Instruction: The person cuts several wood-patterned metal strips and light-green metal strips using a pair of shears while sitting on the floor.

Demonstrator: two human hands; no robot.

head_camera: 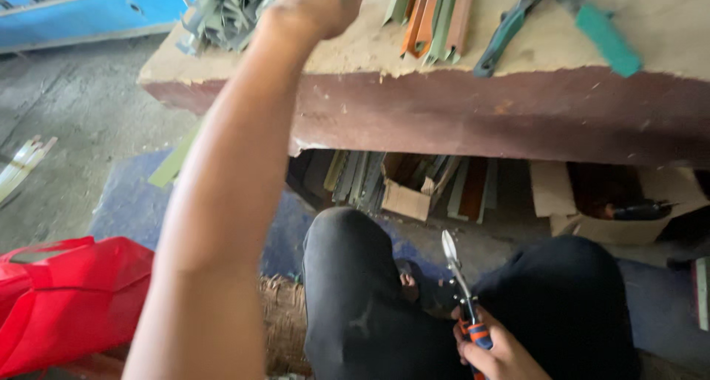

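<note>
The workbench (518,113) spans the top, its front edge chipped. The left hand (314,2) reaches up beside a pile of grey metal pieces (225,10); its grip cannot be told. The right hand (499,354), low between the knees, closes around snips (460,291), blades pointing up into open room.

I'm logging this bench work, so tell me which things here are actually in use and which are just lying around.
In use:
- snips, gripped in the right hand
- pile of grey-green metal pieces, at the left hand on the workbench

Lying about:
- coloured metal strips on the bench
- green-handled snips
- red bag on the floor
- cardboard boxes under the bench
</note>
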